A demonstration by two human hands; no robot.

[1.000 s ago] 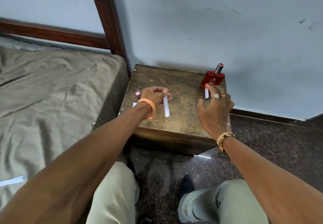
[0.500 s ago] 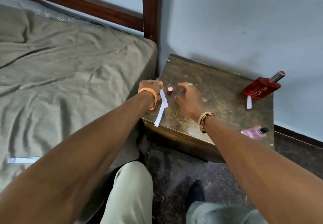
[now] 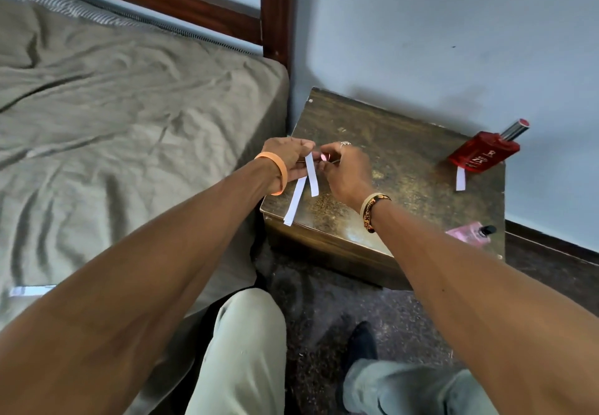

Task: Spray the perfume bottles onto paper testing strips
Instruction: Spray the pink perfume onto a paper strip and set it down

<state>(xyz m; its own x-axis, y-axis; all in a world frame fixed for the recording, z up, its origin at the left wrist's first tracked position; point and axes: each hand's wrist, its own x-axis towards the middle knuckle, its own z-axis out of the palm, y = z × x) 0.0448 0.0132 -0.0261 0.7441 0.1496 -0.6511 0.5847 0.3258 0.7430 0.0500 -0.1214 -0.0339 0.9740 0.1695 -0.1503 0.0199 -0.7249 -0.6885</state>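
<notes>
Wooden worktop (image 3: 405,168), worn, set in the corner between bed (image 3: 129,107) and wall. Left hand (image 3: 287,158) pinches two white paper strips (image 3: 304,184) over the near-left edge; lower ends overhang it. Right hand (image 3: 343,168) closes on a small pink-capped bottle (image 3: 324,156) just beside. Red perfume bottle (image 3: 483,153) lies at the far-right edge, a strip (image 3: 460,178) touching it; pink bottle (image 3: 470,232) near the front-right corner. Worktop centre bare.

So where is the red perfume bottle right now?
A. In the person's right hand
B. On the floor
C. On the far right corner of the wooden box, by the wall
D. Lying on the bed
C: the red perfume bottle sits on the wooden box near the wall, away from both hands.
</notes>
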